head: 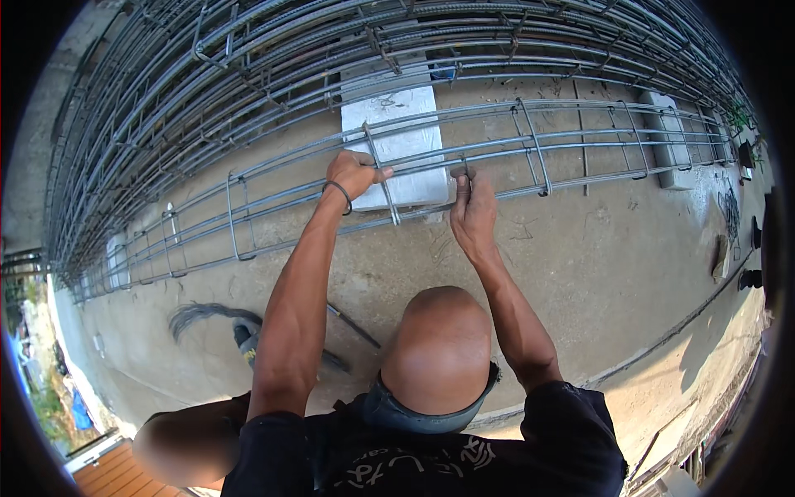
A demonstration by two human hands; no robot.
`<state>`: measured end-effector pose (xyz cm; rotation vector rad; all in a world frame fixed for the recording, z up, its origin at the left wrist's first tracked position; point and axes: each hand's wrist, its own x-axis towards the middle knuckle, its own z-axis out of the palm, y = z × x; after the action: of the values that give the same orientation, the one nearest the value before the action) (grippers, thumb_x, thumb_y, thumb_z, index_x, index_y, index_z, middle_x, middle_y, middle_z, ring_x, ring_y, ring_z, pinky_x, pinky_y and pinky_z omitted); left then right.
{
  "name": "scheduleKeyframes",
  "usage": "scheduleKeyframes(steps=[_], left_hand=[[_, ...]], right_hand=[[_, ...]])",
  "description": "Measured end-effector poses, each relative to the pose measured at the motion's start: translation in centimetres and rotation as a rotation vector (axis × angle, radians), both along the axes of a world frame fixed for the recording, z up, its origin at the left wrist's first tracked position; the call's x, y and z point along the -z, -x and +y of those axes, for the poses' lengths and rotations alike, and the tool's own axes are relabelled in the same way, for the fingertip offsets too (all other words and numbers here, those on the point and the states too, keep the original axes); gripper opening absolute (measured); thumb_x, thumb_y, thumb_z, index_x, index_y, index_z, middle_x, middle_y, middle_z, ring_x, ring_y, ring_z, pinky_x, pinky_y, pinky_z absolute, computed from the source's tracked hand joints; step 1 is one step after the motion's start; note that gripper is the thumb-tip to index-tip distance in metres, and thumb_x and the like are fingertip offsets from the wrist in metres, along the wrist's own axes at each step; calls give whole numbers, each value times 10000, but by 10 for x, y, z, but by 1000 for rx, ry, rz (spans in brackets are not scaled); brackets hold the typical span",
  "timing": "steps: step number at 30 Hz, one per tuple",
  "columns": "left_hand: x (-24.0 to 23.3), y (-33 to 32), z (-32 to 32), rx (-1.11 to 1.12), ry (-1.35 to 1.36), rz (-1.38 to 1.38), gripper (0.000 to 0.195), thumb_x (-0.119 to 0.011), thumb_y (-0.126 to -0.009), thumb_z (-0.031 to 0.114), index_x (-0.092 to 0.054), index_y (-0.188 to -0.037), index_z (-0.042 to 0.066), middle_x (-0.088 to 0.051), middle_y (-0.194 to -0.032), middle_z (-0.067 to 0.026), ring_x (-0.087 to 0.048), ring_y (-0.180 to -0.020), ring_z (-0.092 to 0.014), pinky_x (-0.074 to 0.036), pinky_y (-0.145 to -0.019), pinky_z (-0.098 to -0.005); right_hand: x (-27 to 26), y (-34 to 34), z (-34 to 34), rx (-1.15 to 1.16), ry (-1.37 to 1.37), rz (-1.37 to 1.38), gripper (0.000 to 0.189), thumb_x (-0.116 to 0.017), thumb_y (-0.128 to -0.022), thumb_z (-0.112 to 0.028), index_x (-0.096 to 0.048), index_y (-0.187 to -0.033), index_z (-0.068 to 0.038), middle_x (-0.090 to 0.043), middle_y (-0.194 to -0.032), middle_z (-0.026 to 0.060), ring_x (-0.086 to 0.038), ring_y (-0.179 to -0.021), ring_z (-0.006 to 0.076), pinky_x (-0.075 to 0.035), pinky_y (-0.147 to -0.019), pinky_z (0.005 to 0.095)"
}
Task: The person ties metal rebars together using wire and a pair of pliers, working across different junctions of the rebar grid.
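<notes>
A long rebar cage (pixel 534 146) of thin bars and rectangular stirrups stretches across the view in front of me. My left hand (pixel 355 176) grips its bars beside a steel stirrup (pixel 385 186), the thumb resting along the stirrup's side. A dark band circles that wrist. To the right, my right hand (pixel 473 199) is at the cage's near side, thumb and fingers bent close together. A short thin wire shows just above its fingertips; whether the fingers pinch it is hidden. Beneath the cage, between my hands, lies a pale block (pixel 397 186).
More rebar cages (pixel 261 68) are stacked along the far side. Another pale block (pixel 669 143) supports the cage's right part. On the concrete floor (pixel 596 261) lie a bundle of dark wire (pixel 208 315) and a thin dark rod (pixel 353 326). My bare knee (pixel 441 348) rises between my arms.
</notes>
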<state>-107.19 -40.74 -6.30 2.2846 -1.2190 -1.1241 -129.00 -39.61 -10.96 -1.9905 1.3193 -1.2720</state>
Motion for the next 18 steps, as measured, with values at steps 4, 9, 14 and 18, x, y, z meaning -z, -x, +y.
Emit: scheduleKeyframes(steps=[4,9,14,18], left_hand=[[5,0,-2,33,-18,15,385,-820,-679,253,-705,-910,-33,-673,-862,-162,-624,-793,-235,-464,-731,-328],[12,-6,-5,52,42,-25,277,-812,-682,237,-714,-770,-6,-633,-695,-74,-544,-624,-177,-423,-606,-329],[17,-9,-3,113,89,-18,302,-798,-688,283,-700,-722,-1,-668,-776,-129,-588,-709,-230,-439,-664,-359],[17,-10,0,145,64,-76,376,-782,-686,399,-719,-758,35,-693,-857,-161,-648,-858,-294,-474,-800,-377]], right_hand=[[-14,-1,15,-262,-153,381,96,-500,-883,-93,-479,-956,-35,-607,-692,202,-589,-713,419,-417,-778,503],[-22,-14,15,-214,-316,371,118,-478,-885,-106,-459,-982,-42,-607,-686,254,-593,-696,460,-435,-682,533],[-35,-14,15,-78,-283,5,127,-501,-885,-129,-505,-962,-28,-614,-723,237,-586,-732,453,-443,-665,511],[-45,4,14,-45,-325,148,151,-527,-851,-129,-626,-879,-18,-625,-796,247,-606,-777,429,-465,-681,478]])
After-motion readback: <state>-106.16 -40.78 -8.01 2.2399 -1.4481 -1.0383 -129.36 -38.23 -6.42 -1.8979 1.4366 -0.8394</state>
